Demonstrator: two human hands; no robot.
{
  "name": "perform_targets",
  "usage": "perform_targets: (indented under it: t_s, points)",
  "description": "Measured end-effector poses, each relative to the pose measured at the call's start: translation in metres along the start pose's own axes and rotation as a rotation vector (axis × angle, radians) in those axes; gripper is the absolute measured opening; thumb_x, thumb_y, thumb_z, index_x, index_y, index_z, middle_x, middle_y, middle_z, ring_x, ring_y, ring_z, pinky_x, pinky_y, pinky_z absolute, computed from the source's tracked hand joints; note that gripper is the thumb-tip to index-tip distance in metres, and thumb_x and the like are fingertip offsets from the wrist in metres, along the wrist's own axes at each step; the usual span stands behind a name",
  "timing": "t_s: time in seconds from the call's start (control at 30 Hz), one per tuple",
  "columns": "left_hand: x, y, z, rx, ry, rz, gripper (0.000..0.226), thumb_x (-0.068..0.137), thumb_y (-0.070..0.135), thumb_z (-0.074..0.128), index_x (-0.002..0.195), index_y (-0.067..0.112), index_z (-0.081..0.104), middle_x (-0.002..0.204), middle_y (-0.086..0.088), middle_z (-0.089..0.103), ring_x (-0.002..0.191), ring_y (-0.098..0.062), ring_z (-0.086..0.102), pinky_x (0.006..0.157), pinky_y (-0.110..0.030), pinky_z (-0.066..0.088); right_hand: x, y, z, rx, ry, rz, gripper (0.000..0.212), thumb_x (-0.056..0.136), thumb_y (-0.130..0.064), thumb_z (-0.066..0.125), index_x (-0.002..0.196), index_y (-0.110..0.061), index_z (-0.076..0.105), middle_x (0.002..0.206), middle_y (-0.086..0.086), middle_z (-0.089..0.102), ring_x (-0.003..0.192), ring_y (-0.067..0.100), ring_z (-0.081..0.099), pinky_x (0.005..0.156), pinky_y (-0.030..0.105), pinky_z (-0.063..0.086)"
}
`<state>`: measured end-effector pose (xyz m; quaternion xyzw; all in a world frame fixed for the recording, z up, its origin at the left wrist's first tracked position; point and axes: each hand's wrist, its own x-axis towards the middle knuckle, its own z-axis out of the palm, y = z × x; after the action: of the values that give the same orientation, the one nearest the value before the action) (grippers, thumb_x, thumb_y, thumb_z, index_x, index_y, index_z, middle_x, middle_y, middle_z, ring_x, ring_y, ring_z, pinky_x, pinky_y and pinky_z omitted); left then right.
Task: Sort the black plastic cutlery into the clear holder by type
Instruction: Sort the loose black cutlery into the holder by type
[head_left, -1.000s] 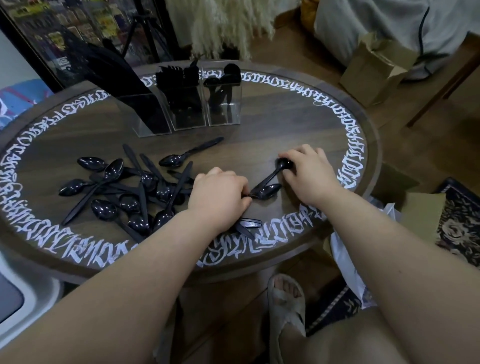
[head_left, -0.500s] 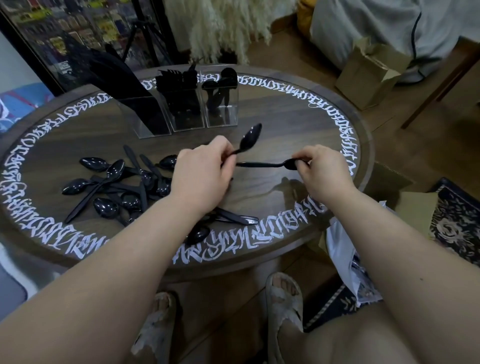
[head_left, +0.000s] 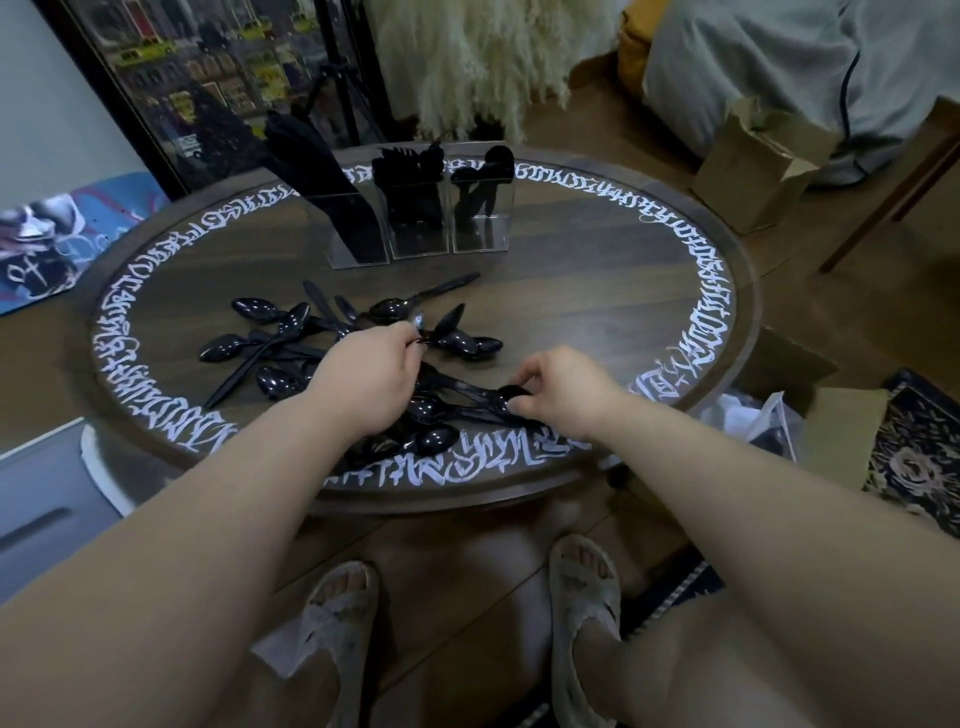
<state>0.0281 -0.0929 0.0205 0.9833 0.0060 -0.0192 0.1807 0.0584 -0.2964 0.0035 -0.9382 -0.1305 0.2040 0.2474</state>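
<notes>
Several black plastic spoons (head_left: 270, 338) lie scattered on the round dark table (head_left: 597, 312), left of centre and near its front edge. My left hand (head_left: 366, 376) grips a bunch of spoons (head_left: 457, 338) whose bowls fan out to the right. My right hand (head_left: 558, 387) pinches the bowl of a spoon (head_left: 506, 397) lying near the front edge. The clear three-part holder (head_left: 421, 228) stands at the back, with knives on the left, forks in the middle and a few spoons on the right.
White lettering rings the table top. A cardboard box (head_left: 753, 166) sits on the floor at back right, a bag and another box at right beside a patterned rug. My sandalled feet are under the table's front edge.
Both hands were raised with a spoon each; the left now holds the spoons low over the pile and the right has come down to the front edge, pinching a lying spoon.
</notes>
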Motion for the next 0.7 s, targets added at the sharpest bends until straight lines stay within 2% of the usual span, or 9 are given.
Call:
perform_targets:
  t_s: [0.13,0.27,0.37,0.43,0.53,0.63,0.7]
  points:
    - [-0.005,-0.012,-0.004,0.015,-0.008,-0.022,0.034,0.101,0.022,0.034,0.118,0.010,0.061,0.113,-0.011,0.062,0.108,-0.030,0.055,0.088,-0.034,0.041,0.001,-0.008,0.004,-0.073,-0.054,-0.050,0.035,0.089,-0.034,0.064,0.120,-0.017,0.062,0.115,0.003,0.065,0.101,0.020,0.060,0.084,0.029,0.049]
    - [-0.008,-0.023,-0.010,0.003,0.014,-0.044,0.034,0.101,0.021,0.035,0.124,0.012,0.058,0.117,-0.014,0.059,0.110,-0.030,0.053,0.092,-0.034,0.039,-0.001,-0.016,0.010,-0.171,-0.070,-0.101,0.053,0.079,-0.052,0.068,0.121,-0.020,0.059,0.116,0.001,0.054,0.101,0.020,0.057,0.088,0.038,0.051]
    - [-0.011,-0.027,-0.015,-0.007,0.063,-0.051,0.033,0.100,0.024,0.040,0.128,0.013,0.054,0.119,-0.012,0.059,0.110,-0.028,0.054,0.090,-0.033,0.040,0.000,-0.020,0.014,-0.270,-0.071,-0.128,0.044,0.081,-0.042,0.070,0.116,-0.019,0.057,0.113,0.003,0.058,0.099,0.022,0.057,0.084,0.036,0.050]
    - [-0.014,-0.030,-0.017,-0.033,0.096,-0.065,0.032,0.100,0.025,0.042,0.128,0.013,0.052,0.111,-0.010,0.063,0.102,-0.028,0.057,0.083,-0.034,0.043,0.001,-0.022,0.015,-0.267,-0.091,-0.116,0.035,0.084,-0.035,0.069,0.112,-0.017,0.057,0.109,0.004,0.062,0.097,0.023,0.058,0.081,0.035,0.050]
    - [-0.016,-0.034,-0.019,-0.067,0.125,-0.096,0.025,0.099,0.028,0.043,0.119,0.016,0.051,0.085,-0.005,0.061,0.079,-0.027,0.056,0.067,-0.033,0.041,0.002,-0.024,0.015,-0.258,-0.122,-0.093,0.030,0.088,-0.032,0.065,0.111,-0.015,0.056,0.103,0.004,0.060,0.092,0.022,0.056,0.076,0.032,0.046]
    - [-0.019,-0.036,-0.023,-0.085,0.147,-0.129,0.019,0.099,0.028,0.042,0.108,0.014,0.052,0.082,-0.006,0.061,0.077,-0.029,0.056,0.065,-0.034,0.041,0.004,-0.025,0.010,-0.182,-0.135,-0.051,0.027,0.089,-0.030,0.065,0.108,-0.012,0.058,0.098,0.007,0.061,0.087,0.023,0.057,0.070,0.031,0.045]
    - [-0.021,-0.035,-0.027,-0.089,0.166,-0.138,0.022,0.100,0.028,0.040,0.092,0.010,0.051,0.072,-0.004,0.056,0.073,-0.029,0.054,0.062,-0.034,0.036,0.005,-0.027,0.001,-0.063,-0.125,-0.024,0.019,0.088,-0.030,0.066,0.097,-0.015,0.059,0.089,0.004,0.061,0.082,0.021,0.058,0.062,0.027,0.043]
